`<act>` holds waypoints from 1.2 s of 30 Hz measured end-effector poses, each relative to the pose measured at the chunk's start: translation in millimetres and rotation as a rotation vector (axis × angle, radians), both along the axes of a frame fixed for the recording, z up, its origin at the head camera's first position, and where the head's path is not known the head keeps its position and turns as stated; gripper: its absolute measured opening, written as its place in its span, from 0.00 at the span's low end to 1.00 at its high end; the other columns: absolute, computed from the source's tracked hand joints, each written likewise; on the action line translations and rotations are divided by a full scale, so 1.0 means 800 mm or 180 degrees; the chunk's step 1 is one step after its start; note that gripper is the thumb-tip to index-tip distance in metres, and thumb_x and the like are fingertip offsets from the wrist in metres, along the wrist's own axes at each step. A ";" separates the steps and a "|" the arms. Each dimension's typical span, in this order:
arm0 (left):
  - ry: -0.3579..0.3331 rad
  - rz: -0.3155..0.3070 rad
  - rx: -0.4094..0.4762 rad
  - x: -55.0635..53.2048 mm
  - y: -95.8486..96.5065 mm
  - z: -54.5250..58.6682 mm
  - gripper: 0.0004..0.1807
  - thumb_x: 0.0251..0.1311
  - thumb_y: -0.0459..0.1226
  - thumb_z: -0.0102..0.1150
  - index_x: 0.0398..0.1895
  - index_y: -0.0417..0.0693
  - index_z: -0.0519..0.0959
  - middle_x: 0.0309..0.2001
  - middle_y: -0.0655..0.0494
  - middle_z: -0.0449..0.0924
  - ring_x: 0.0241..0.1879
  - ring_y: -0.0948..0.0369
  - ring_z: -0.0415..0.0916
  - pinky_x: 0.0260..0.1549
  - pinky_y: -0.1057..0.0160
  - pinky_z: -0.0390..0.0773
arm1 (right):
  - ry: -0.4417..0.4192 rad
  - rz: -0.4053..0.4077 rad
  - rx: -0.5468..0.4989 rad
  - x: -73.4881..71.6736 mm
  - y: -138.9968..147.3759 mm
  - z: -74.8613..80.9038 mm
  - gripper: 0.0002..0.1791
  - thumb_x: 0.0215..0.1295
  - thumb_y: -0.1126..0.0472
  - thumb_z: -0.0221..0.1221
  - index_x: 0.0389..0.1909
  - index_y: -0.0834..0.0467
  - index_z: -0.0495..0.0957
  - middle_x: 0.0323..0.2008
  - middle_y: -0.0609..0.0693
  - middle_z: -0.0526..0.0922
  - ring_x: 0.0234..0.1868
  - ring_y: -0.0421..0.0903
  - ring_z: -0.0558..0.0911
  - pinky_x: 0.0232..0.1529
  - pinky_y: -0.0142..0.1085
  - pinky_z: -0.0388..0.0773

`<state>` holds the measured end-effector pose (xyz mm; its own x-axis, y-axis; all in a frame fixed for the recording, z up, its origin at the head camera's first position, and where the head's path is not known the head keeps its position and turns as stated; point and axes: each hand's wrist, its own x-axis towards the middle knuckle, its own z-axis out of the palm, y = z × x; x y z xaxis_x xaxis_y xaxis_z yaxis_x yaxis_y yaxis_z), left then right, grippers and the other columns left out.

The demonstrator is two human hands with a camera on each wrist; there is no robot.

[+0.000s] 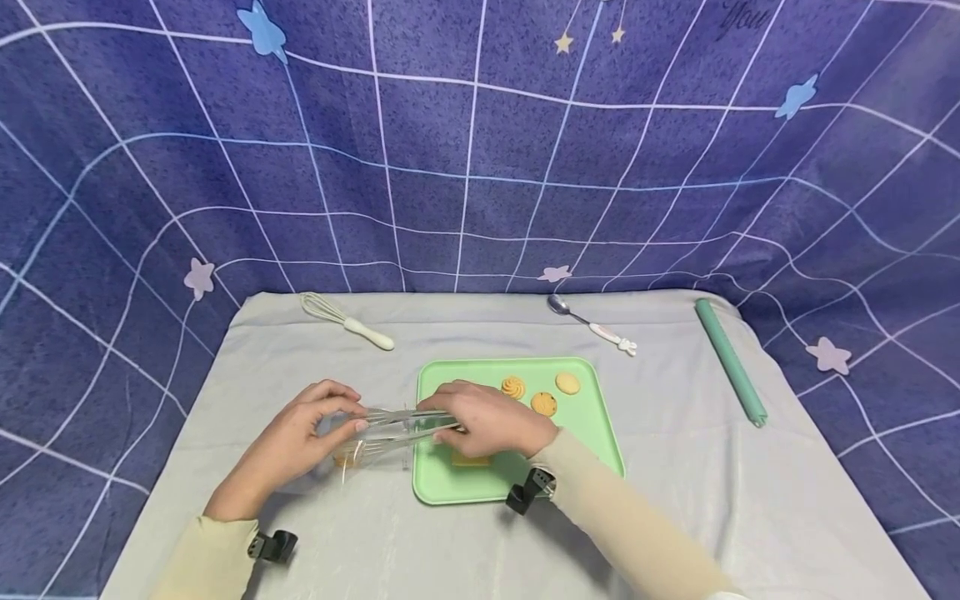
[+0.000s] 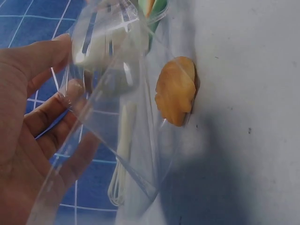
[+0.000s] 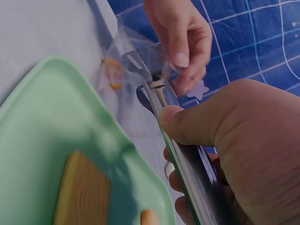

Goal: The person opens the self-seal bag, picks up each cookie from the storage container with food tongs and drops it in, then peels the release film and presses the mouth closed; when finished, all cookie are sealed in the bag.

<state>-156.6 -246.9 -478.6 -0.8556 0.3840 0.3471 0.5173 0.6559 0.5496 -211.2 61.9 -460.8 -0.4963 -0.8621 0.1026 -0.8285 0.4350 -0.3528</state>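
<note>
My right hand grips metal tongs above the left side of a green tray. The slotted heads of the tongs reach left into a clear plastic bag. With thumb and fingertips, my left hand pinches the edge of that bag beside the tong heads. A golden-brown cookie shows through the clear film, low over the grey cloth. On the tray, partly under my right hand, lies a yellow-brown rectangular biscuit.
A swirled cookie, a dotted cookie and a plain round cookie lie on the tray's far side. Farther back are a cream whisk, a spoon and a green rolled stick. A blue curtain hangs behind.
</note>
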 end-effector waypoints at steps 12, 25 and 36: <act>0.0079 -0.0047 -0.0046 0.004 0.002 -0.001 0.06 0.63 0.38 0.71 0.43 0.53 0.88 0.51 0.60 0.78 0.54 0.59 0.73 0.49 0.60 0.73 | 0.0019 -0.0587 -0.0190 0.013 0.149 -0.001 0.25 0.68 0.54 0.66 0.64 0.54 0.77 0.55 0.45 0.80 0.57 0.42 0.76 0.63 0.42 0.71; 0.0074 -0.0011 -0.0125 0.010 0.000 -0.005 0.07 0.63 0.38 0.71 0.43 0.52 0.87 0.52 0.60 0.78 0.55 0.59 0.72 0.51 0.57 0.73 | 0.0306 -0.1284 -0.0360 0.028 0.298 -0.003 0.25 0.65 0.60 0.69 0.62 0.60 0.78 0.54 0.53 0.81 0.56 0.51 0.79 0.55 0.51 0.76; 0.0036 -0.0030 -0.0119 0.007 0.004 -0.010 0.08 0.62 0.38 0.72 0.44 0.52 0.87 0.52 0.61 0.77 0.55 0.59 0.72 0.51 0.57 0.73 | 0.0534 -0.1424 -0.0363 0.030 0.339 -0.014 0.25 0.62 0.62 0.70 0.60 0.63 0.79 0.51 0.53 0.82 0.53 0.52 0.80 0.53 0.52 0.76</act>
<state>-151.3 -243.4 -486.5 -0.8480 0.4049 0.3420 0.5297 0.6709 0.5190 -187.1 332.7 -472.2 -0.7840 -0.5467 0.2941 -0.6186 0.7276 -0.2964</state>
